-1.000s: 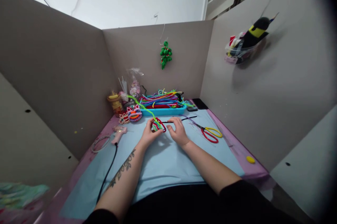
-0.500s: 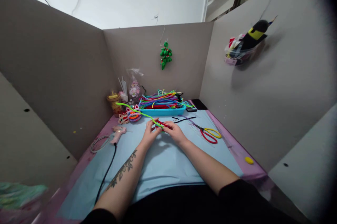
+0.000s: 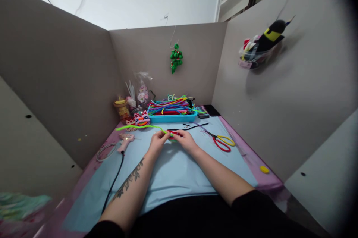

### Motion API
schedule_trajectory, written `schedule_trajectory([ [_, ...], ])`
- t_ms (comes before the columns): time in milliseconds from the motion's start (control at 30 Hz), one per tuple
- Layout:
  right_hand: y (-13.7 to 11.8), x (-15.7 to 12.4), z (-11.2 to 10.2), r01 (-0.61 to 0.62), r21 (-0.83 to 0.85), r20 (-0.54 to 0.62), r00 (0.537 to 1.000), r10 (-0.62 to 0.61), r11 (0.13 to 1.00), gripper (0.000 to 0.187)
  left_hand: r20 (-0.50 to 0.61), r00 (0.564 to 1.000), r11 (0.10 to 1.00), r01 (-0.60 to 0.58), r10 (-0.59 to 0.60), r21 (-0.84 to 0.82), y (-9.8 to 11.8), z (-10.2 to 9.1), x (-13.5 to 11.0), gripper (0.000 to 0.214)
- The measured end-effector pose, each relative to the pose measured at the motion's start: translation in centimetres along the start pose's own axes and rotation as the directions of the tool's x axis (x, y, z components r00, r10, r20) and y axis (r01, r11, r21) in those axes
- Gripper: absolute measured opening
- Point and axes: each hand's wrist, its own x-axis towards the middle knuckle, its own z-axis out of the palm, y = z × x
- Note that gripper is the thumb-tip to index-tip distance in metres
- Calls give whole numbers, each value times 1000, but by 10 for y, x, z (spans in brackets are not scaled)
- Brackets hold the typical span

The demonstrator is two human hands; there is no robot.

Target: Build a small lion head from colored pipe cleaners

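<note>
My left hand (image 3: 158, 141) and my right hand (image 3: 186, 141) meet over the light blue mat (image 3: 173, 178), fingers pinched together on a small red pipe-cleaner piece (image 3: 173, 133). A long lime-green pipe cleaner (image 3: 137, 127) runs from that pinch out to the left, lying almost level above the mat. Both hands grip the same piece from opposite sides.
A blue tray (image 3: 173, 118) of several coloured pipe cleaners stands behind the hands. Red-and-yellow scissors (image 3: 222, 143) lie right, a black pipe cleaner (image 3: 195, 126) near them. A pink glue gun (image 3: 125, 141) with black cord lies left, small finished crafts (image 3: 140, 120) behind. Grey partitions surround the desk.
My hands have closed together on the red piece, which is now flattened between the fingers. The green pipe cleaner's free end has swung down and to the left.
</note>
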Motion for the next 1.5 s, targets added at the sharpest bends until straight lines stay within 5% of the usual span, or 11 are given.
schedule_trajectory([
  [233, 4, 4, -5, -19, 60, 1, 1000, 18, 998, 25, -118, 992, 997, 46, -39, 60, 8, 6, -4, 34],
  [500, 1, 6, -6, 1, -56, -13, 1000, -2, 998, 25, -121, 965, 969, 239, -232, 55, -6, 5, -2, 34],
  [567, -1, 5, -8, -5, -81, -45, 999, 2, 997, 26, -223, 963, 972, 186, -151, 146, -9, 3, -1, 33],
  [667, -1, 5, -12, -7, -126, -92, 996, -5, 992, 26, -341, 927, 911, 0, 155, 413, -6, -1, -3, 34],
  [767, -1, 5, -13, 6, -163, -102, 994, -23, 987, 24, -120, 895, 709, -252, 430, 659, 3, -2, -8, 19],
  [900, 0, 4, -11, 43, -190, -70, 996, -57, 981, 22, 92, 875, 582, -390, 474, 713, 7, 1, -12, 13],
  [1033, -1, 3, -9, 53, -219, -26, 998, -60, 974, 22, 128, 916, 664, -366, 379, 652, 1, 0, -9, 13],
  [1233, -4, 3, -11, 38, -198, 6, 999, -37, 980, 20, 31, 975, 823, -203, 221, 530, -3, -1, -2, 17],
  [1500, -5, 3, -16, 51, -144, 52, 998, -44, 988, 17, 33, 999, 944, -6, -5, 329, -3, -1, 0, 22],
])
